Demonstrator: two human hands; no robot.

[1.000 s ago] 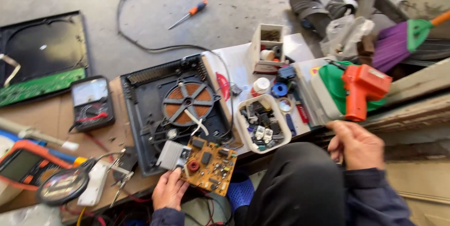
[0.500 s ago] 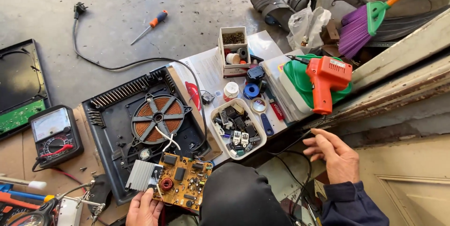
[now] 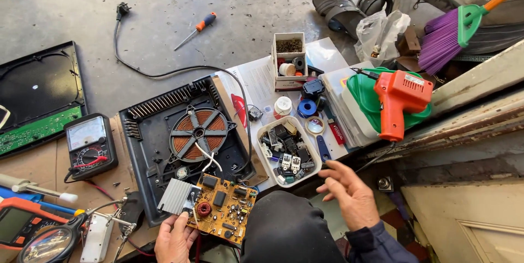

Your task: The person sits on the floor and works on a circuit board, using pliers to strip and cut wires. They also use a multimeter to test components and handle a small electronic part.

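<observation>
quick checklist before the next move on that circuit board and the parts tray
1. Left hand grips the circuit board at its lower edge: ok.
2. Right hand free, fingers spread, holding nothing: ok.
3. White parts tray just ahead of the right hand, nothing in the way: ok.
4. White wires run from the copper coil toward the board; whether attached: cannot tell.
5. Power plug lies loose on the concrete floor, not in a socket: ok.
6. Orange soldering gun on the green lid; hot or cold: cannot tell.
</observation>
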